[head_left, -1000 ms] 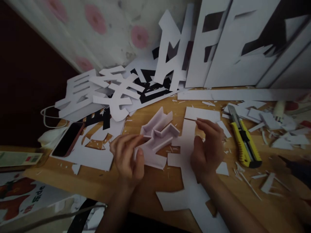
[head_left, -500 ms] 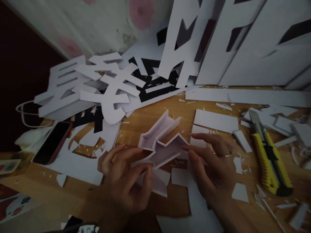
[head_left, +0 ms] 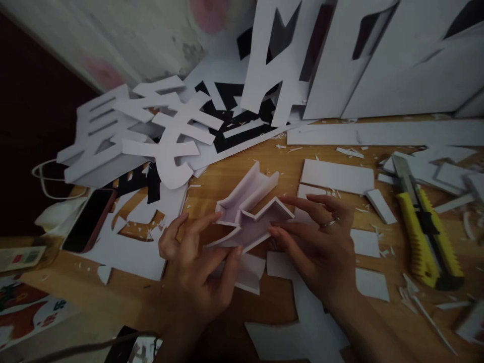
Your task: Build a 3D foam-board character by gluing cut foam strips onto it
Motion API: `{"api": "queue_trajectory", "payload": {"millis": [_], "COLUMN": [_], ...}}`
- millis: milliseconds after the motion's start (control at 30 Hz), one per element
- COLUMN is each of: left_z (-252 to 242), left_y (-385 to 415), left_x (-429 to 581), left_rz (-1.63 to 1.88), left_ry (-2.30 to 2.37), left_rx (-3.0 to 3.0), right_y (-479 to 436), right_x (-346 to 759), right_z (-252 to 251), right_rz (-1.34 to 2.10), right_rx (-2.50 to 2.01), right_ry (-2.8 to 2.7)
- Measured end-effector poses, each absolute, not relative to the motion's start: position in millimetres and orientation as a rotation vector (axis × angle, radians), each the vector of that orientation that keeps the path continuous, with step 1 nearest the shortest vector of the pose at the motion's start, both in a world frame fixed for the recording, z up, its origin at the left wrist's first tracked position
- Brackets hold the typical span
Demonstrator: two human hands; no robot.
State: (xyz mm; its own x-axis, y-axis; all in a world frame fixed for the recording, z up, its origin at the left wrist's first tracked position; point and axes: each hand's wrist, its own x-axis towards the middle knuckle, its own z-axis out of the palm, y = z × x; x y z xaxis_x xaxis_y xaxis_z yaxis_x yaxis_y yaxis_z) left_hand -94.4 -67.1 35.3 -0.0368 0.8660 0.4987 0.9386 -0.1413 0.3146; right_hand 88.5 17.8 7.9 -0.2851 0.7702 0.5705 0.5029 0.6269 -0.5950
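Observation:
A white foam-board letter (head_left: 257,227) with thin raised walls lies angled in the middle, its hollow side facing up. The thumb and fingertips of my left hand (head_left: 204,267) hold it by its left and lower edges. At its right end, my right hand (head_left: 317,242), with a ring on one finger, grips the wall between thumb and fingers. Under and below the letter lies another white piece (head_left: 251,272), partly hidden by the letter and my left hand.
A yellow box cutter (head_left: 431,237), blade out, lies on the right among white scraps. A phone (head_left: 88,220) rests at left near piled white cut-out letters (head_left: 176,146). Large white letters (head_left: 287,55) lean at the back. Board strips (head_left: 338,175) and shavings litter the wooden table (head_left: 212,186).
My right hand has shifted left along the letter and closed its thumb and fingers on the right wall. My left hand stays at the left edge. The view has tilted slightly.

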Motion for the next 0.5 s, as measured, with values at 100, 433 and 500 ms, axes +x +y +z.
{"api": "queue_trajectory", "payload": {"millis": [100,433,500], "left_z": [37.0,37.1,37.2], "left_y": [-66.9,-66.8,-68.2], "left_x": [-92.6,-93.9,-93.8], "left_rz": [-0.934,-0.931,-0.925], "left_ry": [-1.990,-2.012,-2.042], "left_rx": [-2.088,-2.118,-2.091], "right_y": [17.8,17.5,15.5], "right_x": [88.4,89.2,90.8], "right_z": [7.4,9.9,11.9], "right_rz": [0.378,0.387,0.392], "right_rx": [-0.994,-1.025,-1.059], "right_ry": [-1.939,-1.947,-1.921]}}
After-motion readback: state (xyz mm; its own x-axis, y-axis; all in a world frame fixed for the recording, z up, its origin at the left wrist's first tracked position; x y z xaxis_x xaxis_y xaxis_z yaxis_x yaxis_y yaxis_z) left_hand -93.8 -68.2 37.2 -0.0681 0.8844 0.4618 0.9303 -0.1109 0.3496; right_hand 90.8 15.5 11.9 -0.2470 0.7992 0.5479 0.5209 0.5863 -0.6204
